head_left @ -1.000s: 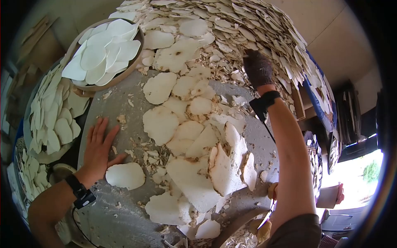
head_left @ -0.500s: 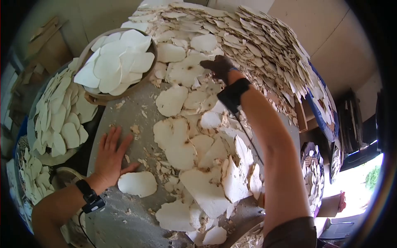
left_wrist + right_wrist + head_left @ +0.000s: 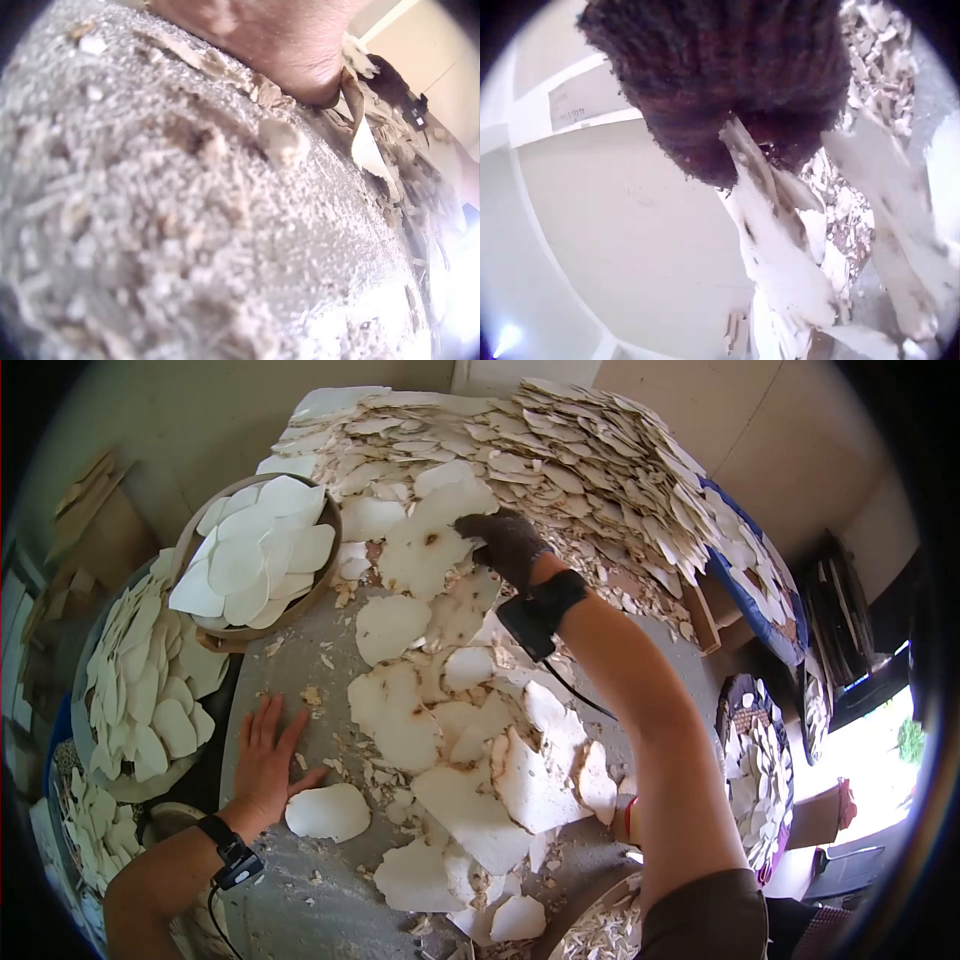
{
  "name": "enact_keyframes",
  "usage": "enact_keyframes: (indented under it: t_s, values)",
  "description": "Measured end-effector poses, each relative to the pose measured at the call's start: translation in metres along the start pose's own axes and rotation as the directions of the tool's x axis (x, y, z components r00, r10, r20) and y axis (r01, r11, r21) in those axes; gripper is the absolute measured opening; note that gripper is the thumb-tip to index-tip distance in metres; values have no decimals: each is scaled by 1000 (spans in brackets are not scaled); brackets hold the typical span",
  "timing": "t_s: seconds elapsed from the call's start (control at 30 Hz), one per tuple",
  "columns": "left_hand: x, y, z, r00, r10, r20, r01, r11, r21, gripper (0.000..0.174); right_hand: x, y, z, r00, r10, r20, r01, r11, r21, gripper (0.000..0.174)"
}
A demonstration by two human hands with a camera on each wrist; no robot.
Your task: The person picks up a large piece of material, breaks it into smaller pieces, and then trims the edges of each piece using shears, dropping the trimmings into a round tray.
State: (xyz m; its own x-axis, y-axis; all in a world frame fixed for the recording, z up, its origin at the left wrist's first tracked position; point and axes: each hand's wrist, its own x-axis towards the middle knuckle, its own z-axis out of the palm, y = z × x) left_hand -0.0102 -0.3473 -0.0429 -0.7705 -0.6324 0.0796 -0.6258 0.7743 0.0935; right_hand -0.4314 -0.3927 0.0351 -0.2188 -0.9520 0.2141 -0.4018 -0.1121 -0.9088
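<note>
Pinching a thin white slice [image 3: 776,240] at the foot of the heap [image 3: 600,470], your gloved right grip [image 3: 508,545] is clenched on its edge. Your left grip [image 3: 268,760] lies flat and released on the counter [image 3: 290,880], just beside an oval piece [image 3: 327,812]. A sharp pull would likely snap the brittle slice or drag neighbouring slices off the heap.

Daylight glare from right; fisheye edges dark — wrist views blurred

Workshop: heaped wood offcuts [image 3: 600,470], dusty workbench [image 3: 290,880]
</note>
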Motion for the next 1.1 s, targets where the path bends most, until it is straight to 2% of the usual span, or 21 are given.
enact_keyframes:
  t_s: [0.03, 0.1, 0.13, 0.17, 0.27, 0.33, 0.37, 0.4, 0.5, 0.57, 0.63, 0.7, 0.77, 0.8, 0.83, 0.87, 0.9, 0.93, 0.97, 1.03, 1.1]
  values:
    - [0, 0, 0, 1000, -1, -1, 1, 1000, 6, 74, -11, -3, -15, 970, -238, 50, 243, 937, -250, 29]
    - [-1, 0, 2, 1000, -2, -13, 2, 1000, 13, 75, -33, -8, -33, 744, -603, 287, 636, 508, -582, 31]
    - [-1, -1, 4, 1000, -2, -26, 2, 1000, 16, 75, -48, -27, -33, 894, -384, 230, 441, 844, -306, 31]
    - [-1, -1, 5, 999, -2, -37, 3, 1000, 19, 76, -68, -57, -30, 958, -122, 259, 121, 992, 17, 32]
    - [-1, 0, 7, 999, -7, -35, 8, 1000, 21, 77, -107, -38, -31, 843, -169, 511, 135, 985, 104, 32]
    - [-1, 0, 6, 1000, -9, -20, 10, 1000, 15, 74, -137, -63, -19, 763, 141, 631, -238, 968, 73, 33]
    - [-1, 0, 6, 1000, -11, -12, 12, 1000, 13, 72, -148, -97, -18, 663, 333, 670, -435, 900, -18, 34]
    - [-1, 0, 6, 1000, -8, -13, 9, 1000, 16, 72, -152, -102, -21, 586, 337, 737, -509, 861, 12, 33]
    - [-2, 2, 3, 1000, 1, -17, -1, 1000, 10, 72, -119, -49, -40, 699, 479, 531, -581, 813, 32, 33]
    - [-1, 3, 0, 1000, 2, -29, -2, 1000, -4, 72, -92, -1, -48, 845, 425, 324, -459, 888, 31, 27]
    - [0, 2, 0, 999, 13, -43, -14, 999, -28, 72, -66, 21, -46, 893, 359, 273, -311, 928, -204, 25]
    - [-2, 2, 0, 999, 18, -44, -20, 999, -42, 72, -52, 35, -27, 960, 110, 256, 62, 812, -581, 28]
    - [1, 4, -3, 999, 29, -44, -30, 999, -41, 72, -46, 48, -3, 965, -92, 246, 228, 757, -613, 35]
    - [3, 5, -4, 999, 12, -32, -13, 999, -30, 71, -37, 63, 10, 968, -62, 243, 195, 794, -575, 35]
    - [3, 5, -3, 1000, -1, -20, 0, 1000, -22, 71, -38, 57, 20, 925, -143, 352, 353, 670, -653, 37]
    - [3, 6, -2, 1000, -12, -7, 12, 1000, -14, 71, -50, 45, 36, 936, -170, 308, 338, 673, -657, 38]
    - [3, 6, -2, 1000, -5, -13, 5, 1000, -14, 71, -59, 24, 42, 906, -75, 417, 353, 679, -644, 40]
    - [3, 6, -2, 1000, 0, -18, 0, 1000, -12, 72, -58, 34, 49, 803, -175, 570, 532, 643, -552, 40]
    - [3, 6, -2, 1000, 3, -24, -3, 1000, -9, 72, -72, -4, 52, 854, -13, 520, 386, 688, -615, 41]
    - [2, 8, -3, 1000, -3, -24, 2, 1000, -31, 71, -83, -4, 45, 759, -213, 615, 532, 747, -399, 40]
    - [2, 9, -4, 1000, -8, -22, 7, 999, -47, 71, -85, -5, 30, 824, -136, 550, 305, 924, -229, 40]
